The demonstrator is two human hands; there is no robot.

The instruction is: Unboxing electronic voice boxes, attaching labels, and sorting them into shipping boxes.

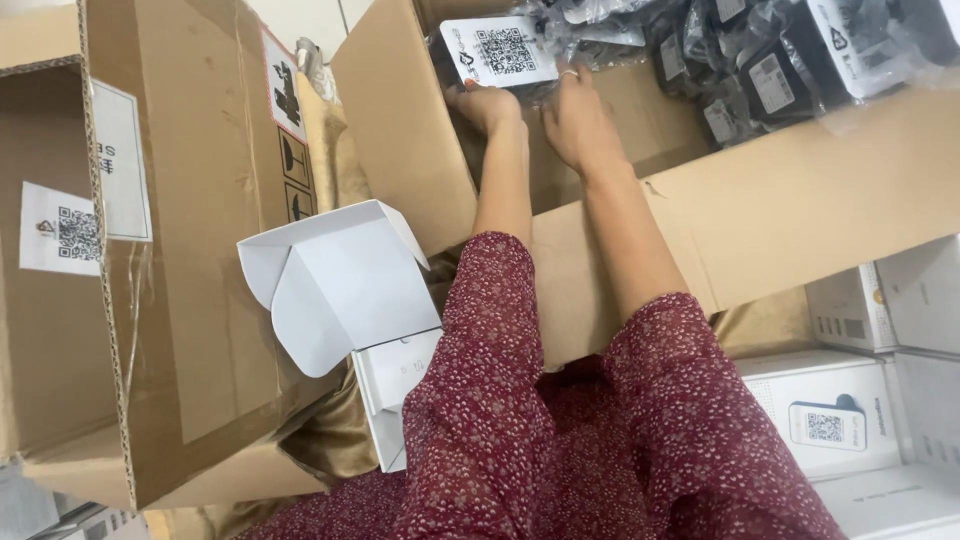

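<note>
While you reached into the large cardboard box (620, 215), your left hand (487, 103) and right hand (577, 120) together gripped a clear bagged pack (500, 50) with a white label. An open white carton (335, 285) sat near your left elbow.

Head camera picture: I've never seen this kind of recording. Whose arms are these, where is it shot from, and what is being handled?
The single camera sits on a person's head, looking down their own arms in dark red patterned sleeves. Both reach into a large open cardboard carton full of black items in clear plastic bags. The left hand and right hand grip one bagged item with a white label. Near the left elbow stands a small white box, lid open. Another cardboard carton is at left, white boxes at right.
</note>
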